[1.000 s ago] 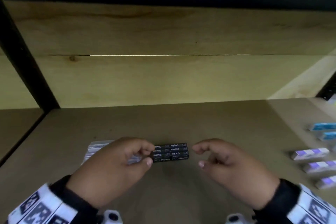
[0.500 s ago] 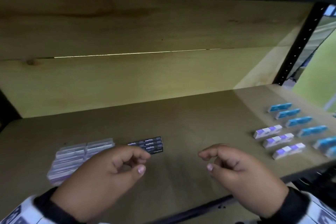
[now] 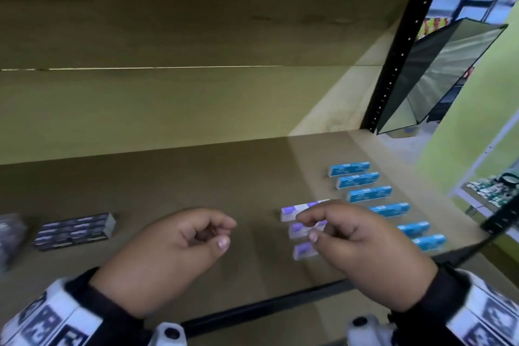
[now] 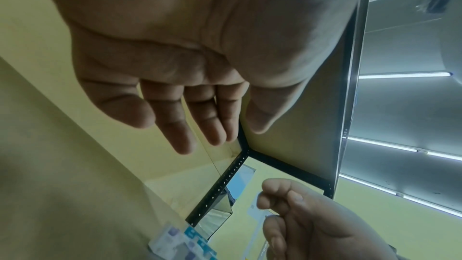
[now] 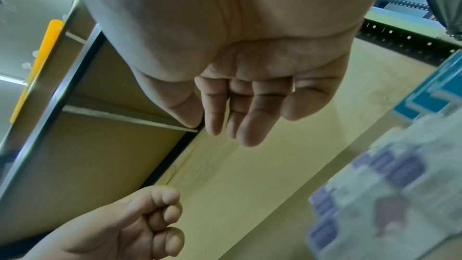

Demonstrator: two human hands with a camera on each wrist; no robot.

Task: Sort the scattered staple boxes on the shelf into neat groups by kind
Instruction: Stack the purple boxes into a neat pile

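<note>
— Where are the hands?

— Both are up over the shelf (image 3: 196,177). The left hand (image 3: 168,250) is in the middle. The right hand (image 3: 362,250) is a bit to the right, just over the purple and white boxes (image 3: 297,212).

— Do they hold anything?

— No. The fingers of both hands are bent a little and loose, and nothing is in them. The left wrist camera shows the left palm with soft, hanging fingers (image 4: 185,118). The right wrist camera shows the same for the right hand's fingers (image 5: 250,110).

— Where are the staple boxes?

— They lie on the shelf in groups. The dark boxes (image 3: 74,230) are packed tight side by side at the left. Next to them, at the very left edge, is something grey and blurry (image 3: 9,236); I cannot tell what it is. The purple and white boxes lie one behind the other, partly hidden by the right hand. The blue boxes (image 3: 369,194) make a slanting row at the right, with small gaps between them.

— What is past the shelf?

— A black post with holes (image 3: 393,64), and a green wall (image 3: 471,121) behind it.
</note>
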